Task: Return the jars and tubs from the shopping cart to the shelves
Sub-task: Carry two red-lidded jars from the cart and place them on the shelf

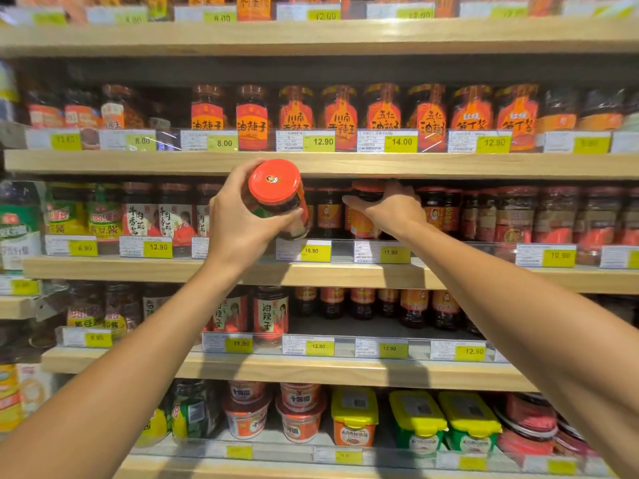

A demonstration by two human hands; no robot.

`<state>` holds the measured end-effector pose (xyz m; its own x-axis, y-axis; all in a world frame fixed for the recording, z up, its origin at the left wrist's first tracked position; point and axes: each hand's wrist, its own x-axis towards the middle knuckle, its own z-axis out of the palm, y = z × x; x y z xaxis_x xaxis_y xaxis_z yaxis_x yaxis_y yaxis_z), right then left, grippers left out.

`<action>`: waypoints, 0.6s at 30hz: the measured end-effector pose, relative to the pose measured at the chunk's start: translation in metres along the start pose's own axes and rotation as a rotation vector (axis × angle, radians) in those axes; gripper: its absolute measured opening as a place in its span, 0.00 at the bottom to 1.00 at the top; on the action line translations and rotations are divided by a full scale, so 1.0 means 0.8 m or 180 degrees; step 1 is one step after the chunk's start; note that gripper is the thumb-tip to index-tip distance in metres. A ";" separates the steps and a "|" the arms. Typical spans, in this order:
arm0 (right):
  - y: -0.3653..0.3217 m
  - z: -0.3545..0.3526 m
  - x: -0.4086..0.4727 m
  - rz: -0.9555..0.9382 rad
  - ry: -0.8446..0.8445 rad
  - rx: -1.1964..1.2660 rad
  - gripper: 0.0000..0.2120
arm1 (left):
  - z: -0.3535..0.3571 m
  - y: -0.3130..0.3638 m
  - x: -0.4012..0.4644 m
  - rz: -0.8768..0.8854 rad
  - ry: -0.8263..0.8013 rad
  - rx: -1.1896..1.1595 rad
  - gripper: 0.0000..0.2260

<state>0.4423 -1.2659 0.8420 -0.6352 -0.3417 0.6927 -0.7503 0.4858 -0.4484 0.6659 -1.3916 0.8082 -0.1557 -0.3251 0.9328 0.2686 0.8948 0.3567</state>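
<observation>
My left hand (238, 219) holds a glass jar of dark chili sauce with a red lid (276, 191), tilted so the lid faces me, in front of the second shelf from the middle. My right hand (390, 209) reaches into that same shelf (311, 271) and wraps around a red-lidded jar with an orange label (363, 216) standing among similar jars. The shopping cart is out of view.
Wooden shelves run the full width, packed with sauce jars behind yellow price tags. A gap lies behind the 16.90 tag (311, 250). Red tubs (297, 413) and yellow-lidded tubs (418, 423) fill the bottom shelf. The shelf above (345, 164) overhangs closely.
</observation>
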 end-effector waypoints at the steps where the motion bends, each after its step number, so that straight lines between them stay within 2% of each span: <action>1: 0.002 0.001 0.003 0.0061 0.0001 0.0049 0.47 | 0.003 0.000 0.002 0.0008 0.0021 -0.0004 0.38; 4: 0.005 0.001 0.006 0.0084 -0.0022 0.0122 0.47 | 0.012 0.002 0.009 0.0035 0.0046 0.0018 0.37; 7: 0.010 0.004 0.006 0.0130 -0.0270 0.0049 0.42 | 0.020 0.003 0.010 0.0082 -0.0056 0.0035 0.36; 15: 0.020 0.008 0.011 0.0170 -0.0531 0.0270 0.42 | 0.042 -0.014 0.001 -0.0069 -0.0078 0.0021 0.37; 18: 0.024 0.003 0.008 0.0130 -0.0687 0.0224 0.37 | 0.049 -0.014 0.003 -0.0153 -0.0114 -0.0046 0.37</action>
<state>0.4234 -1.2611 0.8365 -0.6841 -0.4908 0.5396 -0.7293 0.4482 -0.5170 0.6256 -1.3904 0.8040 -0.2028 -0.3563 0.9121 0.2737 0.8737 0.4021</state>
